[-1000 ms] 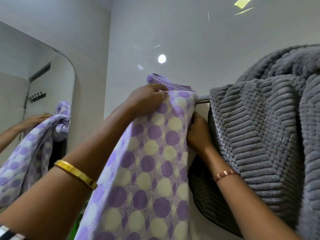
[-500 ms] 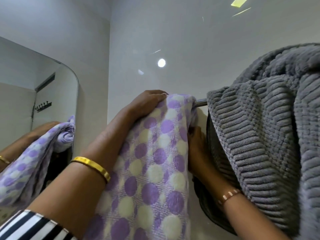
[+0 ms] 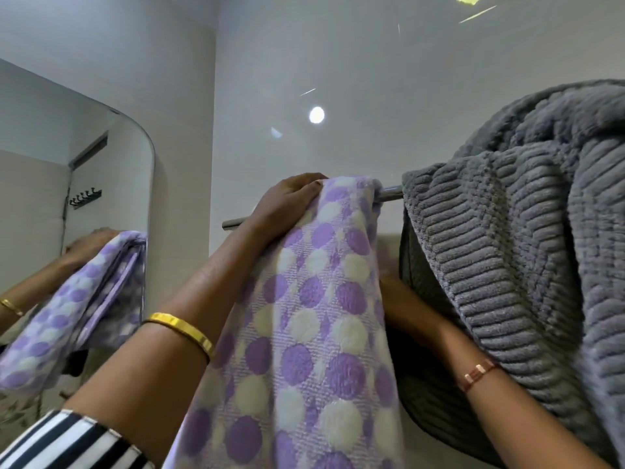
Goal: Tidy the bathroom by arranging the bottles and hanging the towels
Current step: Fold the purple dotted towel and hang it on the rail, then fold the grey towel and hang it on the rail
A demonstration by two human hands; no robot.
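Mirror at left. The left hand curls over the fold of the dotted towel, which drapes over the rail. The right hand reaches behind the cloth, and its grip cannot be told. Advisable: even out both hanging lengths, clear of the grey towel.

Black-and-white striped sleeve and gold bangle left, copper bracelet right.
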